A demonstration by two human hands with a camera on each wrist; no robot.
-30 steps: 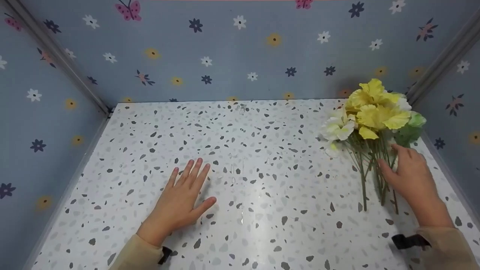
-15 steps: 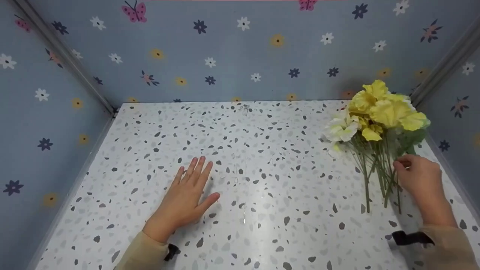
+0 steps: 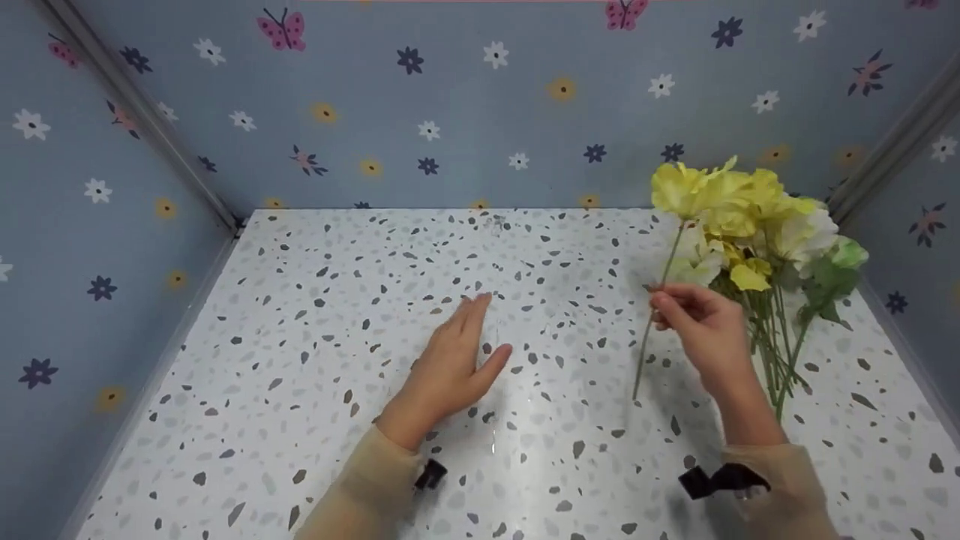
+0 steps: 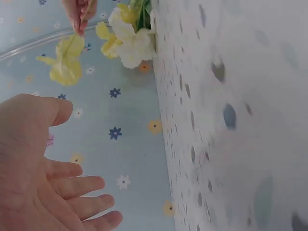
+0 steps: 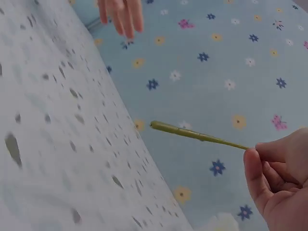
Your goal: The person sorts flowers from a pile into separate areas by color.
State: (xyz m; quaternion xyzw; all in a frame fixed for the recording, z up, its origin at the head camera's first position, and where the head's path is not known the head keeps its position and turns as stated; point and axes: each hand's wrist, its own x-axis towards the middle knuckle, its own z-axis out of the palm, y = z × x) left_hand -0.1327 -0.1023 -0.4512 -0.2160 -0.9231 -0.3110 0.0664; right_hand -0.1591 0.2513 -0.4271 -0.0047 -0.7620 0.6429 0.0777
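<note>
My right hand (image 3: 705,326) pinches the thin green stem of a yellow artificial flower (image 3: 679,191) between thumb and fingertips. The bloom is up and the stem's cut end points down toward me; in the right wrist view that stem (image 5: 192,134) sticks out past the fingertips. Behind and right of this hand lies a bunch of yellow and white artificial flowers (image 3: 806,236) with green stems and leaves. My left hand (image 3: 450,360) is over the middle of the table, fingers straight and thumb spread, holding nothing. The left wrist view shows its palm side (image 4: 29,159) bare.
A white table (image 3: 315,420) with grey speckles spans the space. Blue panels (image 3: 465,97) printed with flowers and butterflies stand at the back and both sides. Black straps (image 3: 431,476) show at the cuffs.
My right hand has taken one yellow flower by its stem and carried it left out of the bunch. My left hand has moved right toward the table's middle.
</note>
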